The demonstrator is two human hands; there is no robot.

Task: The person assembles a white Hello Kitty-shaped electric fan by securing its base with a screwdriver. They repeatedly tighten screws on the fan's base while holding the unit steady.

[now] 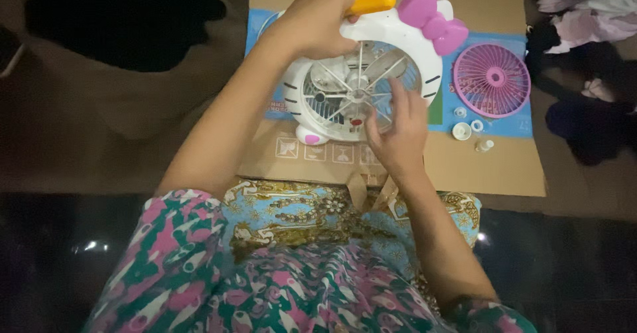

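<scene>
A small white cat-shaped fan [405, 37] with a pink bow [432, 15] stands upright on flattened cardboard [491, 167]. My left hand [317, 19] grips its top rim, and an orange-yellow handle [373, 3] sticks out beside the fingers. My right hand [397, 128] rests its fingertips on the wire guard and hub [359, 92] at the fan's front. The clear blades show behind the wires. A round pink grille [492, 81] lies flat to the right of the fan.
Small white caps and a screw-like part [472, 131] lie below the pink grille. A blue printed sheet [511, 124] covers part of the cardboard. Crumpled clothes [587, 7] sit at the far right. My patterned skirt and sleeves fill the foreground.
</scene>
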